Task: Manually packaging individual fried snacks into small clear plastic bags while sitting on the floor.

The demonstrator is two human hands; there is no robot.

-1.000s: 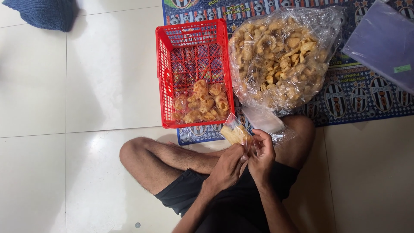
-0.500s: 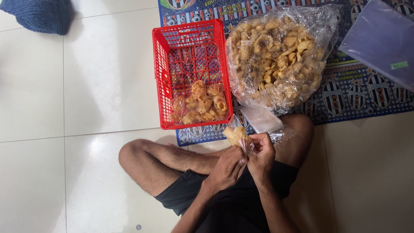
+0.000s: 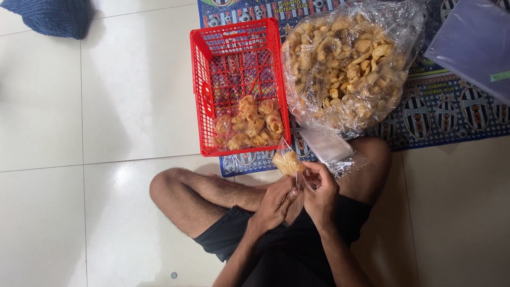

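Your left hand (image 3: 276,202) and right hand (image 3: 321,191) meet over your lap, both closed in a pinching grip on the neck of a small bag (image 3: 288,162) of fried snacks. The bag sticks up from your fingers, just below the red basket (image 3: 204,95). That basket sits on the mat (image 3: 451,114) and holds a few filled bags (image 3: 249,125) at its near end. Beside it, touching its right wall, lies the big sack (image 3: 348,64) of loose snacks.
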